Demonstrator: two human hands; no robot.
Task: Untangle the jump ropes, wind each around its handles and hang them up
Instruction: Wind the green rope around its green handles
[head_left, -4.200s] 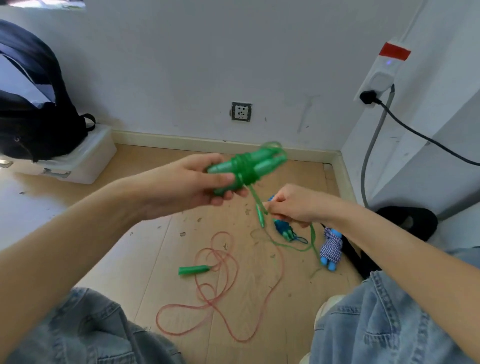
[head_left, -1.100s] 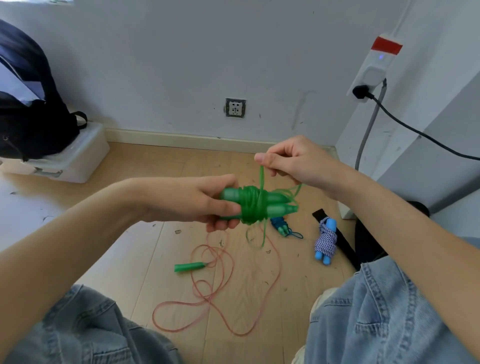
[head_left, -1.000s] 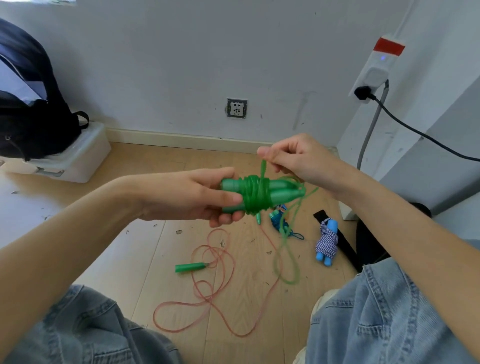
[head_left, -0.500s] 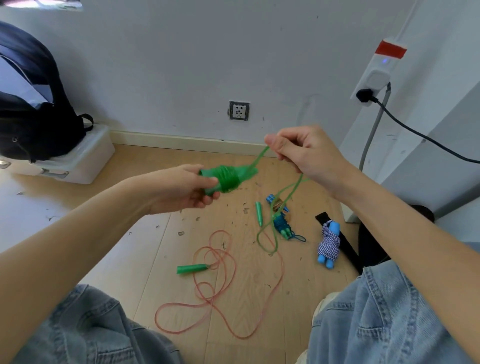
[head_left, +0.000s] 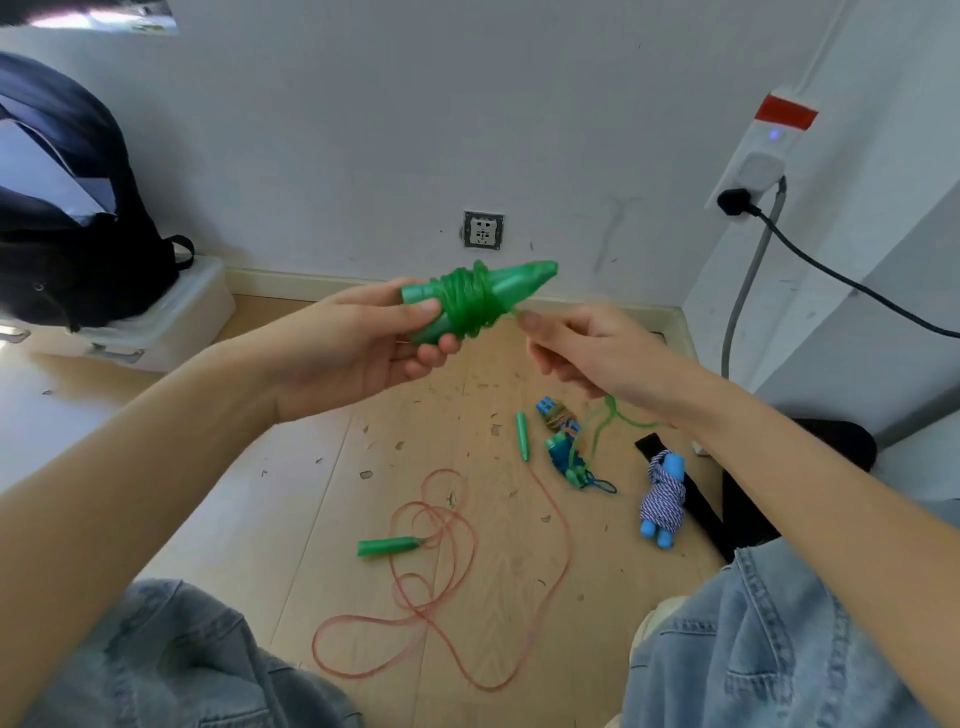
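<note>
My left hand (head_left: 353, 353) grips the two green handles of a green jump rope (head_left: 480, 299), which is wound round them in a thick coil. My right hand (head_left: 587, 348) pinches the rope's loose end just right of the coil; the remaining slack hangs below my wrist as a green loop (head_left: 605, 421). On the floor lies a loose pink rope (head_left: 441, 577) with green handles (head_left: 387, 546). A small blue-green wound rope (head_left: 566, 457) and a wound blue-and-white striped rope (head_left: 662, 499) lie to its right.
A black backpack (head_left: 62, 218) sits on a white plastic box (head_left: 156, 322) at the left. A wall socket (head_left: 483, 230) is at the back; a power strip with black and grey cables (head_left: 753, 171) hangs on the right wall. My jeans-clad knees fill the bottom corners.
My right hand came down from above the bundle to just right of the coil, taking up slack. My left hand raised and tilted the handles; less green rope hangs loose.
</note>
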